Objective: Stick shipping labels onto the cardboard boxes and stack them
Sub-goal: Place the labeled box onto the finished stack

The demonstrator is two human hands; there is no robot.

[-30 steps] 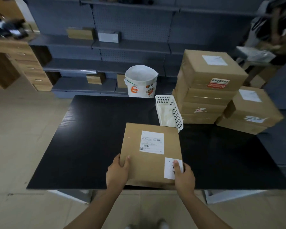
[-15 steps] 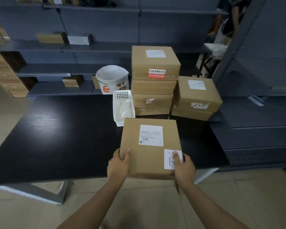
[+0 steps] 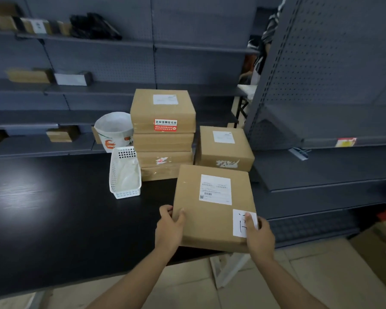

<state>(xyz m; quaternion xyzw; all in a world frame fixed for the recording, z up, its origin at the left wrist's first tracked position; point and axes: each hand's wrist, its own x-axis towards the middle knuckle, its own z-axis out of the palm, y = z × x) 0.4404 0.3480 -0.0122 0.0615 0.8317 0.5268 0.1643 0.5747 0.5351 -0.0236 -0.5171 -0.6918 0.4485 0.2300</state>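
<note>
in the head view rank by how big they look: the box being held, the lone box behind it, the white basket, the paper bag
1. Held box, though it is nearest the camera, which inflates it.
2. Lone box.
3. White basket and paper bag look about alike; the bag is partly hidden, so no ranking.

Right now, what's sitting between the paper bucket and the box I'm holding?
In the head view, the white plastic basket sits between the paper bucket and the held box, on the black table.

Desk (image 3: 54, 219): basket (image 3: 124, 175) left of box stack (image 3: 163, 134); single box (image 3: 224, 149) right; held box (image 3: 212, 208) in front.
</note>
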